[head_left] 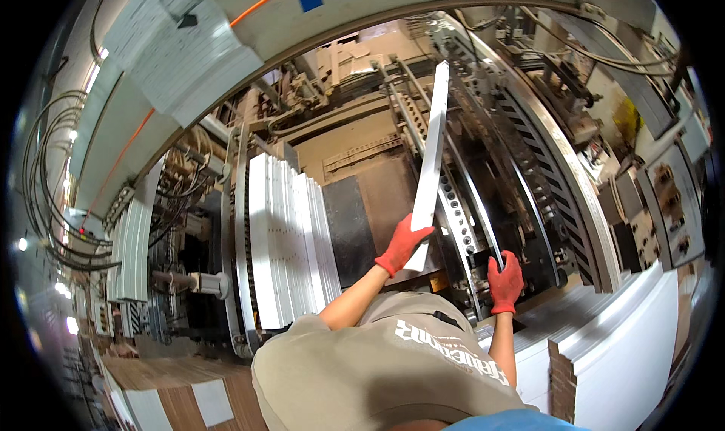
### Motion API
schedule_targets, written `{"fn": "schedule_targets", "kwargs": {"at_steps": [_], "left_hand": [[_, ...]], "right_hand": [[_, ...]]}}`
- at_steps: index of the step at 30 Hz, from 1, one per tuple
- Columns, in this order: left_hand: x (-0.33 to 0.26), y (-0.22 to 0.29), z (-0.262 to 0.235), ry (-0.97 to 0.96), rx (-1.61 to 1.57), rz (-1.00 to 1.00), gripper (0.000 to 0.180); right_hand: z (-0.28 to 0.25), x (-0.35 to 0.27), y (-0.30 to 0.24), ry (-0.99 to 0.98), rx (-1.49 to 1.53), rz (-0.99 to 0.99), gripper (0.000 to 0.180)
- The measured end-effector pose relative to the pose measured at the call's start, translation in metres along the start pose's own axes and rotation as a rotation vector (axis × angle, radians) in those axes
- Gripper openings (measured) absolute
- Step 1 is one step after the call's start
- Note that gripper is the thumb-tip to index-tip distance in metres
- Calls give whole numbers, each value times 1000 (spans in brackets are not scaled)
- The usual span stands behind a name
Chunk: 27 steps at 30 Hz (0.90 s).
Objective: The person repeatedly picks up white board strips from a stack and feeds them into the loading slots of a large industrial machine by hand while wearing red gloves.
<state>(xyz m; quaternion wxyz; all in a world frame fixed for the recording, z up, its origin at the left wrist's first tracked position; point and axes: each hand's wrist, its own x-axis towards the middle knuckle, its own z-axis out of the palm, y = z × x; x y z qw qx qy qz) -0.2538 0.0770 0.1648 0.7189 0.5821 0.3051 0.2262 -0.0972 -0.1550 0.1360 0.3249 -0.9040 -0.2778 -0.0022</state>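
Note:
My left hand (405,244), in a red glove, is closed around the lower part of a long, narrow white board (432,155). The board slants up and away over the machine bed, its far end leaning right. To its right, my right hand (507,283), also red-gloved, is closed at the near end of a slim metal bar (476,197) on the machine. A dark piece shows between the thumb and fingers there. Beside the bar runs a metal rail (451,204) with a row of round dark holes or knobs.
A stack of white boards (291,234) stands on edge at left. A large machine beam (453,0) crosses the top. Striped guarding (547,174) runs along the right. More white panels (627,348) lie at lower right. Looped cables (45,182) hang at far left.

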Motion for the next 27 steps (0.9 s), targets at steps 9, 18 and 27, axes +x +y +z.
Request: {"fn": "schedule_targets", "kwargs": {"at_steps": [9,18,27], "left_hand": [[-96,-19,-112,445,429,153,56],[-129,-84,-212,797,652,-307,79],[-156,-157,-282,828,611,-603,76]], "right_hand": [[15,-1,-15,-115,-297,-47,48],[25,-2,-22,-172,-452,-41,50],[32,-2,-16,-163,-452,-59,51]]}}
